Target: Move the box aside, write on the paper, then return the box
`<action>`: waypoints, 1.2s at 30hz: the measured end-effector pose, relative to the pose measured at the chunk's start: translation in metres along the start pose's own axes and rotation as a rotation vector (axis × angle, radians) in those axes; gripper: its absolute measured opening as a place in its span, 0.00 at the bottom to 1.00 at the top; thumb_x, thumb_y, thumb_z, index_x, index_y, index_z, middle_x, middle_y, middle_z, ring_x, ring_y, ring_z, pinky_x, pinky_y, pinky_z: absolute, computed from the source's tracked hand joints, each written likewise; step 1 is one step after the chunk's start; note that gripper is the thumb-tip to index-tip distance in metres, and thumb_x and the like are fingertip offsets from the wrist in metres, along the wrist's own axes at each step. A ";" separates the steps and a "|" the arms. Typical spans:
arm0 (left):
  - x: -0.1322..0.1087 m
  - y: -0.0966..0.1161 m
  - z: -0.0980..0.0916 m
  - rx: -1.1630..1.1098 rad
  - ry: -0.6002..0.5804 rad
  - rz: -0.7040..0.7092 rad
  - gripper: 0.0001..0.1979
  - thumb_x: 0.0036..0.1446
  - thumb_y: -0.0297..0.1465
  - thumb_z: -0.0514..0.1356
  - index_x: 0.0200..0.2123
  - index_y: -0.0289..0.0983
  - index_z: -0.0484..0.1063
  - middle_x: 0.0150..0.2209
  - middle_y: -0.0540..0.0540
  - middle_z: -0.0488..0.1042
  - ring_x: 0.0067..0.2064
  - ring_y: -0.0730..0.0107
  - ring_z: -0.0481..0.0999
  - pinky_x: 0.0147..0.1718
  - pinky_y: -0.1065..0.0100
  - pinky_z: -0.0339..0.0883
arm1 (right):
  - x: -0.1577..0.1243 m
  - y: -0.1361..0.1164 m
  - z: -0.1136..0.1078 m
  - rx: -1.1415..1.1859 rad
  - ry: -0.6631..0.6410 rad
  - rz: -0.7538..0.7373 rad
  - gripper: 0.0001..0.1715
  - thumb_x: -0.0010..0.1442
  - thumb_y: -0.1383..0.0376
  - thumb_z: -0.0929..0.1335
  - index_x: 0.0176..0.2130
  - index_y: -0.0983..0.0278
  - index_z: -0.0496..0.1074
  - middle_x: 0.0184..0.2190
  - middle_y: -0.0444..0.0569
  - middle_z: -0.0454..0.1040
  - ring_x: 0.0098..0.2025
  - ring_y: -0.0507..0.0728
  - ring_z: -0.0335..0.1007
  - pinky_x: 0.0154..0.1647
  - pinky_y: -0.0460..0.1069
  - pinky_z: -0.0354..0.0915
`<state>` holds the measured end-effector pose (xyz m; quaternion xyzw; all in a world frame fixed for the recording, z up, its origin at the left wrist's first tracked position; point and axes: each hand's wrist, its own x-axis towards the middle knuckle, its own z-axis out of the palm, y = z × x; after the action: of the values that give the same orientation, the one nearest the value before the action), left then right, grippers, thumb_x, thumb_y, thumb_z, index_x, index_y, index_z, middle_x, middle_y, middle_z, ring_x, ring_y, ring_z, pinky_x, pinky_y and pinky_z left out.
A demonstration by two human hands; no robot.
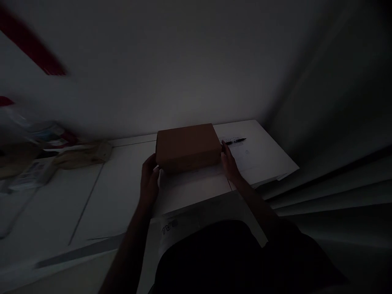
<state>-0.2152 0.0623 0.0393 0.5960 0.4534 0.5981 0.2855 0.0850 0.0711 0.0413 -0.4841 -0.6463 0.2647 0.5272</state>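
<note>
Brown box [187, 148] gripped on counter [122, 192]: left hand [149, 179] at 9 o'clock, right hand [230, 163] at 3, fingers grasping sides. Pen [235, 141] beyond at 2. Even lift judged next.

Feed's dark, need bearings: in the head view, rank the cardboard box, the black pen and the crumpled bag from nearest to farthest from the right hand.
1. cardboard box: touching the right hand, on its left.
2. black pen: just behind it, on the paper.
3. crumpled bag: far left, past the left hand.

Brown box [187, 147] — black pen [235, 141]
</note>
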 end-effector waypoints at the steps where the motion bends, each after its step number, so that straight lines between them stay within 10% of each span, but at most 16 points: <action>1: 0.000 0.001 0.002 0.023 -0.012 0.011 0.31 0.63 0.47 0.57 0.63 0.37 0.61 0.62 0.35 0.62 0.63 0.54 0.65 0.61 0.55 0.61 | 0.001 -0.001 0.000 0.006 -0.005 0.011 0.43 0.68 0.40 0.54 0.70 0.62 0.49 0.68 0.58 0.55 0.70 0.61 0.51 0.69 0.60 0.54; 8: 0.005 0.003 0.011 0.065 -0.069 0.069 0.38 0.64 0.48 0.57 0.69 0.37 0.51 0.68 0.33 0.53 0.68 0.53 0.57 0.64 0.55 0.58 | 0.005 -0.003 0.004 -0.007 -0.044 -0.058 0.41 0.68 0.41 0.57 0.67 0.64 0.55 0.65 0.57 0.60 0.67 0.59 0.57 0.68 0.57 0.56; 17: 0.001 0.005 0.011 0.213 -0.091 -0.026 0.33 0.63 0.51 0.53 0.59 0.32 0.66 0.56 0.32 0.70 0.58 0.52 0.71 0.54 0.55 0.69 | 0.004 0.006 0.007 -0.116 -0.029 -0.044 0.36 0.69 0.45 0.56 0.65 0.64 0.57 0.59 0.60 0.66 0.65 0.62 0.60 0.65 0.59 0.59; 36: 0.001 0.010 0.016 0.296 -0.082 -0.040 0.30 0.64 0.49 0.50 0.57 0.32 0.66 0.55 0.32 0.70 0.56 0.53 0.71 0.51 0.58 0.69 | 0.004 -0.003 0.007 -0.255 -0.054 -0.016 0.33 0.70 0.46 0.53 0.61 0.64 0.59 0.59 0.62 0.66 0.62 0.66 0.63 0.58 0.61 0.65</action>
<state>-0.1981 0.0618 0.0467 0.6464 0.5364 0.4940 0.2246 0.0780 0.0745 0.0429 -0.5348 -0.6924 0.1891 0.4458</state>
